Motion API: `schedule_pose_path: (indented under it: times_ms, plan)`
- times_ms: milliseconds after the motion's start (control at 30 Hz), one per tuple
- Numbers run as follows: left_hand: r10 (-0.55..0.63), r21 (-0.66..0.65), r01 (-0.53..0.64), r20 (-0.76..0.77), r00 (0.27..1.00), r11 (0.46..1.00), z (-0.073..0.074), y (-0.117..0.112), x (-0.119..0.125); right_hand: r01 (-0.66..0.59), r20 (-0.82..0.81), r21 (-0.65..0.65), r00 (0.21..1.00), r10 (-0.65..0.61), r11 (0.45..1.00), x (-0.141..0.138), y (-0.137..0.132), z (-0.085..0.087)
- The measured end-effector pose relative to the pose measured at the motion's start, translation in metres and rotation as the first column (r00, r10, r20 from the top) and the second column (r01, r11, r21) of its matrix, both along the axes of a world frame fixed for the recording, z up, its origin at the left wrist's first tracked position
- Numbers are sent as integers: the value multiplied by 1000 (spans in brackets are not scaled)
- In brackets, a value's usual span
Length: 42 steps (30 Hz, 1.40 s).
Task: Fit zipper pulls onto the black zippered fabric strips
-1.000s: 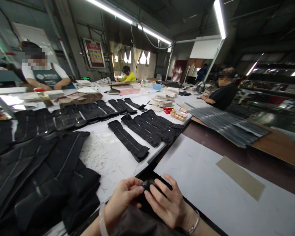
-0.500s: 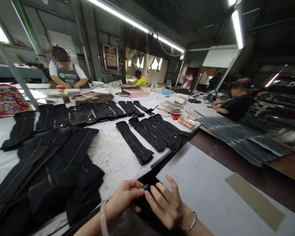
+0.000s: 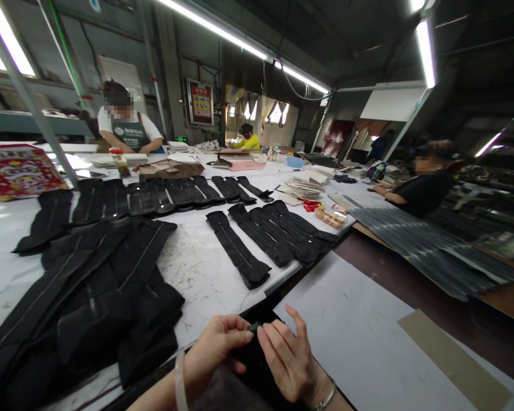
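The left hand (image 3: 218, 348) and right hand (image 3: 290, 359) both pinch one black cloth (image 3: 253, 357). Black strips (image 3: 239, 249) lie past them. A white sheet (image 3: 360, 319) sits beside the right hand.

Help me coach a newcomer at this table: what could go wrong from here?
The left hand pinches the black piece between fingertips, with the right hand against it, so it might slip. The black pile lies loosely near the edge of the white table, close to the left forearm, which could drag some off. Loose dark bits litter the tabletop beside the black strips and may cling to them.
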<state>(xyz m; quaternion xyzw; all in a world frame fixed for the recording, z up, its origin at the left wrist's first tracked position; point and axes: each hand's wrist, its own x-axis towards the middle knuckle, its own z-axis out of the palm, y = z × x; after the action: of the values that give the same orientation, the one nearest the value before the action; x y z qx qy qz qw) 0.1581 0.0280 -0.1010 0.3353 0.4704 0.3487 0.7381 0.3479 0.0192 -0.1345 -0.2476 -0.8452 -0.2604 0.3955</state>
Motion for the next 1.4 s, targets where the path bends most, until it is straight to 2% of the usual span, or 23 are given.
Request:
schedule_pose_path:
  times_ms: [200, 300, 400, 467, 500, 600, 700, 767, 800, 1000, 1100, 1167, 1300, 1400]
  plan:
    - [16, -5, -16, -1, 1000, 1000, -2, 0, -1, 36, -58, -87, 997, -41, 996, -10, -4, 9]
    - [-13, 11, 13, 4, 1000, 1000, -4, 1, -1, 56, -126, -221, 988, -86, 974, -16, -7, 22]
    - [-43, 57, 44, -7, 999, 997, -3, -1, -1, -7, -194, -405, 978, -79, 914, -19, -9, 40]
    - [-59, 88, 62, -35, 998, 994, -1, -2, -2, -95, -244, -560, 968, -54, 823, -18, -8, 52]
    - [-68, 103, 73, -52, 996, 992, 0, -3, -2, -142, -271, -642, 961, -50, 754, -17, -8, 57]
    - [-102, 140, 115, -92, 990, 984, 3, -5, -4, -247, -331, -837, 939, -93, 488, -13, -4, 70]
    - [-122, 168, 140, -114, 986, 976, 6, -7, -7, -259, -312, -933, 927, -208, 249, -13, 0, 76]
    - [-127, 176, 147, -121, 984, 973, 9, -7, -8, -231, -264, -962, 922, -283, 144, -14, 3, 77]
    - [-130, 178, 151, -124, 984, 972, 10, -7, -8, -217, -241, -970, 920, -310, 110, -14, 4, 78]
    - [-144, 199, 169, -135, 980, 965, 16, -6, -11, -183, -172, -983, 920, -352, 4, -19, 8, 81]
    - [-153, 161, 165, -80, 985, 973, 13, -5, -13, -193, -162, -980, 915, -371, -50, -22, 9, 79]
    - [-162, 141, 165, -31, 986, 976, 11, -4, -14, -209, -169, -976, 908, -384, -66, -24, 10, 78]
    - [-166, 116, 163, 12, 986, 980, 6, -2, -18, -343, -294, -938, 865, -408, -53, -28, 10, 73]
    - [-145, 72, 142, 51, 988, 987, 3, -2, -22, -512, -407, -851, 784, -470, -116, -27, 11, 66]
